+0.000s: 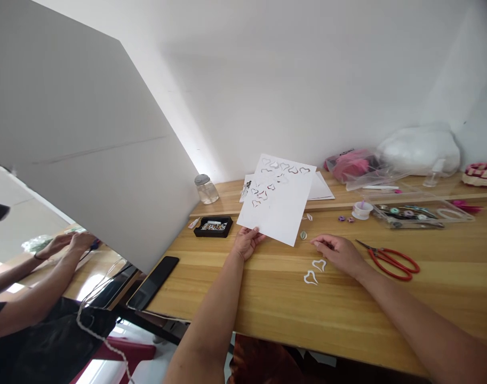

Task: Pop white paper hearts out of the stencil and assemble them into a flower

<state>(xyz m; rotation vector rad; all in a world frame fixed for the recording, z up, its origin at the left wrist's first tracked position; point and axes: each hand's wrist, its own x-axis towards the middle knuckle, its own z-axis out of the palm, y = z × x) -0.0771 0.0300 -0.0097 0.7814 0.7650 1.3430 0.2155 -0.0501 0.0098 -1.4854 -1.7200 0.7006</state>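
Note:
My left hand point(248, 243) grips the lower left edge of a white paper sheet point(281, 213), thumb in front and fingers behind. The sheet is tilted up and has heart-shaped cut-outs across its upper part. My right hand point(334, 250) hovers low over the table to the right of the sheet, fingertips pinched; what they hold, if anything, is too small to make out. Two white paper hearts point(311, 278) lie below that hand. A small green-and-white leaf shape point(303, 234) sits between my hands. Red-handled scissors point(391, 262) rest beside my right wrist.
A black tray of beads point(213, 227), a glass jar point(206, 189) and a black phone point(154, 282) are on the left. A clear plastic box point(423, 216) and a white spool point(361, 210) stand at right. Beyond the grey partition point(119, 133), another person's hands point(73, 242) work.

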